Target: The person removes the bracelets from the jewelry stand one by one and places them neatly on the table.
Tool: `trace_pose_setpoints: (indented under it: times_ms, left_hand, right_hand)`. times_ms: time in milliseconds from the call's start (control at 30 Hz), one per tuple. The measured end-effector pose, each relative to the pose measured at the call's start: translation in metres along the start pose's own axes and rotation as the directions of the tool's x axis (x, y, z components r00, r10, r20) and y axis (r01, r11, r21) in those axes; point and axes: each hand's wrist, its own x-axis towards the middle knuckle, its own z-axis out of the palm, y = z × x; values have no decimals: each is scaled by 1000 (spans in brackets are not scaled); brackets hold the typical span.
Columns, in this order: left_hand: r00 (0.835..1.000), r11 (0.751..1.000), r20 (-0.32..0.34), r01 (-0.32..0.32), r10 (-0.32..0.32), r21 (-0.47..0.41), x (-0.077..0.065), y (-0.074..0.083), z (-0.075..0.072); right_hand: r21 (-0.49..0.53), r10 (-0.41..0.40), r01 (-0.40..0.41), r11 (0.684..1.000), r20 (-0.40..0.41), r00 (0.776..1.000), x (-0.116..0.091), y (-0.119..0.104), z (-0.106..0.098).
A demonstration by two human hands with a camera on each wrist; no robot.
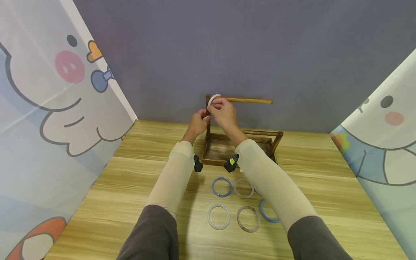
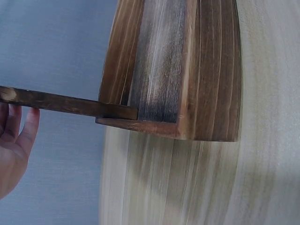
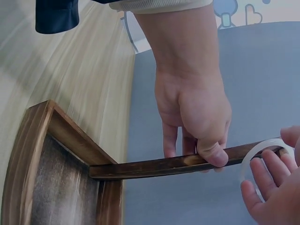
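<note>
A brown wooden stand has an upright post [image 1: 208, 127] and a horizontal bar [image 1: 251, 100] at its top. My left hand [image 1: 197, 123] grips the post below the bar; in the right wrist view, the thumb [image 3: 214, 155] lies on one side of it and fingers on the other. My right hand [image 1: 225, 114] pinches a white bangle [image 1: 212, 99] at the bar's post end. The bangle [image 3: 247, 161] appears to encircle the bar, though the right hand [image 3: 279, 194] hides part of it. In the left wrist view, the left hand [image 2: 13, 152] touches the post [image 2: 61, 102].
A shallow wooden tray [image 1: 212, 162] forms the stand's base, with a lower bar [image 1: 260, 133] at its right. Several bangles lie nearer on the wooden table [image 1: 130, 202]: blue [image 1: 222, 196], pinkish [image 1: 243, 197], white [image 1: 218, 229], brownish [image 1: 248, 231]. My right sleeve partly covers others. A grey wall stands behind.
</note>
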Motion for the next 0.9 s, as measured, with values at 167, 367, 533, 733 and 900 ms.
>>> trace_pose_setpoints:
  times_ms: [167, 367, 533, 733, 900]
  left_hand:
    - [1000, 1000, 10, 9, -9, -8, 0, 2, 0]
    - [1000, 1000, 17, 13, -13, -2, 0, 3, 0]
    - [1000, 1000, 15, 9, -9, -9, -1, 2, 0]
    - [1000, 1000, 12, 8, -8, 9, -1, 1, -1]
    - [1000, 1000, 19, 10, -9, -12, -2, 0, -1]
  right_hand:
    - [51, -7, 7, 999, 1, 1000, 1, 3, -1]
    - [68, -24, 25, 997, -23, 999, 2, 4, -3]
    - [-25, -42, 41, 999, -35, 998, 4, 3, -6]
    - [-85, -61, 55, 995, -63, 996, 5, 0, -10]
    - [-110, -58, 48, 993, -86, 995, 3, -2, -13]
